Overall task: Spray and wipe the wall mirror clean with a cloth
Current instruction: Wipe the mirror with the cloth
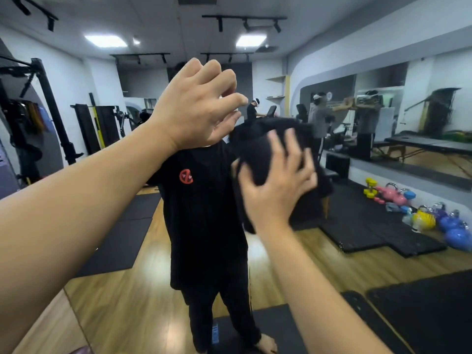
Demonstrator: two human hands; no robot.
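Bare forearms, no sleeves reaching the wrists, no rings or watch on left hand point(196, 108) or right hand point(275, 185). Reflected mid-frame: black T-shirt point(201, 213) with small red round emblem point(186, 176), black trousers point(224, 318).

No readable text; a red round emblem marks the black shirt point(204, 213).

The cloth point(258, 149) is black; the reflected T-shirt point(201, 213) is black with a red round emblem point(186, 176); kettlebells point(434, 218) are yellow, pink, blue.
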